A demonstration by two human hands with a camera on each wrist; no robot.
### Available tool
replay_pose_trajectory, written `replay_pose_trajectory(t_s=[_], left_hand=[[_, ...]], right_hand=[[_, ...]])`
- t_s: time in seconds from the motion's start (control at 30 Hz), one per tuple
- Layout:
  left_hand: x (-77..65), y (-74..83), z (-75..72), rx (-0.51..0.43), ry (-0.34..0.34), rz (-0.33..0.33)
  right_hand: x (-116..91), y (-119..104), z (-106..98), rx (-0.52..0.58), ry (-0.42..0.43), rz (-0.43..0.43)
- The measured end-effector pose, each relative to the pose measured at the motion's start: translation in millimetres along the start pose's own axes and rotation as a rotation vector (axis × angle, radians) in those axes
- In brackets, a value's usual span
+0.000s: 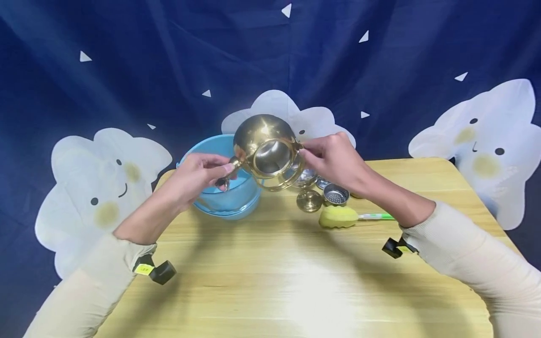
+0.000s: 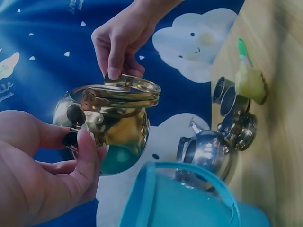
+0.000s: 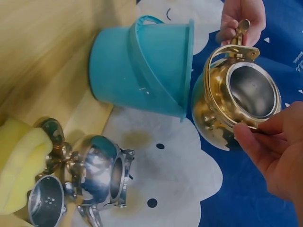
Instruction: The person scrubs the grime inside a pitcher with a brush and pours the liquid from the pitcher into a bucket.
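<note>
A gold metal teapot (image 1: 264, 127) is held up off the table, its round mouth tipped toward the head camera and showing a silvery inside. My left hand (image 1: 186, 180) pinches its short spout (image 2: 75, 125), which has a small hinged cap. On the opposite side, my right hand (image 1: 334, 152) pinches the teapot between thumb and fingers, at the base of the handle by the rim. The hoop handle (image 3: 210, 90) lies folded down to one side of the mouth. Just under the teapot and to the left stands a light blue bucket (image 1: 228, 203), partly covered by my left hand.
Behind the teapot sits a silver teapot (image 3: 97, 165) with an open mouth. Near it are a gold lid (image 1: 309, 201) and a perforated metal strainer (image 1: 336, 193). A yellow sponge brush (image 1: 338, 217) with a green and white handle lies in front, on the wooden table (image 1: 253, 263).
</note>
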State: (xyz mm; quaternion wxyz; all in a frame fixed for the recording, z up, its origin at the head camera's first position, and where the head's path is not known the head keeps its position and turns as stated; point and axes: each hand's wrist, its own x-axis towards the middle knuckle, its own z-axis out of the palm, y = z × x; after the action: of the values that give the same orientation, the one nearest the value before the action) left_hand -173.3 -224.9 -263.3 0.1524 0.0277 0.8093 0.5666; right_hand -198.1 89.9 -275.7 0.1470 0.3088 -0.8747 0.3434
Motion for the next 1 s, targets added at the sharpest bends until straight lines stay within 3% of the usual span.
replay_pose_trajectory(t_s=[0.2,0.4,0.6,1.0], left_hand=[[4.5,-9.5,10.7,-0.004,-0.073,-0.048],[4.8,-24.9,31.5,-0.012,-0.164,-0.126],[7.2,-42.0,49.4,-0.031,-0.203,-0.195],[0.5,-83.8,70.8,-0.062,-0.269,-0.277]], right_hand=[[-16,1,-6,0.019,-0.089,0.088],[-37,6,-10,0.035,-0.175,0.16],[-56,13,-5,0.154,-0.281,0.299],[-84,29,16,0.263,-0.395,0.361]])
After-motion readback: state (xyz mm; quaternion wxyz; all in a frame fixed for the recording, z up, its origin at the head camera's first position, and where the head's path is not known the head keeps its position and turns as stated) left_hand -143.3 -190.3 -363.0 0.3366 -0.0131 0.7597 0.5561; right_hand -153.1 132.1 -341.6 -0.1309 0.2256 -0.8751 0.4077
